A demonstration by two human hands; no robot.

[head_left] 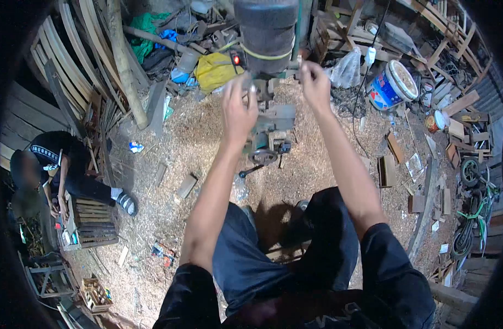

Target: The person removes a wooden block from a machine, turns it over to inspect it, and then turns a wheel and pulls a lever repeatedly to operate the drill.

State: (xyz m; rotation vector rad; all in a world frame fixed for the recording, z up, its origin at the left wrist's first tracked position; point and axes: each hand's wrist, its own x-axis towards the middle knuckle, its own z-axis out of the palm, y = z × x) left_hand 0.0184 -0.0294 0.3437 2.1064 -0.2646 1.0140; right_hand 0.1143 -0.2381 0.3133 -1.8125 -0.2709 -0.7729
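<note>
Basically, gripped grey metal machine with dark cylindrical top (279,116), standing on sawdust-strewn floor (169,142), with left hand (238,109), fingers curled shut on its front. Pressed right hand (315,85) to its upper side, fingers closed, held part unclear.

The machine (270,123) in the middle is dull grey metal that looks worn and rough. The fat drum (265,30) above it at 12 o'clock is dark and matt. The floor (207,137) is rough sawdust and wood chips. At 2 o'clock the bucket (394,85) is shiny plastic. At 1 o'clock the bag (347,68) is thin clear plastic. At 10 o'clock the bent strips (70,60) are smooth bare wood. At 8 o'clock the crate (95,222) is rough wood.
</note>
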